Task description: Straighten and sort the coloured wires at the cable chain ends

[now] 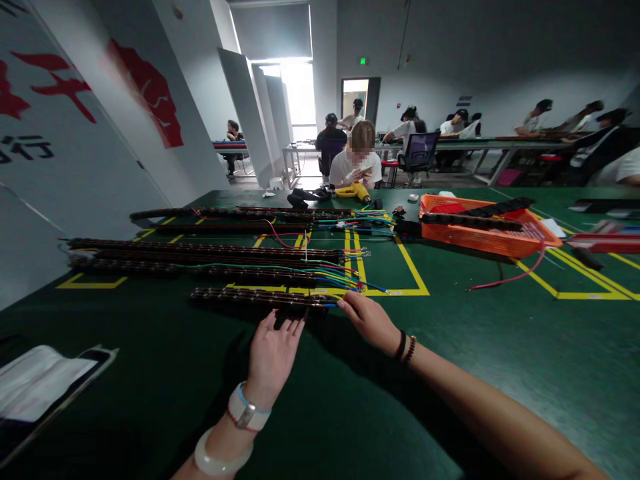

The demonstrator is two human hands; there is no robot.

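Observation:
A dark sleeved cable bundle (250,295) lies lengthwise on the green table nearest to me. At its right end, yellow-green and blue wires come out, and my right hand (367,319) pinches them between thumb and fingers. Palm up, my left hand (275,347) rests at the near side of the bundle with its fingers stretched out; whether the fingertips reach under it is hidden. Just behind lie several similar cable bundles (210,255), their coloured wire ends (335,277) pointing right.
An orange basket (493,248) holding dark sleeved pieces stands at right. Near the far edge sits a yellow heat gun (354,193), with a person (356,167) behind it. Yellow tape (415,273) marks the green table (450,400). A tablet-like board with paper (40,383) lies at left.

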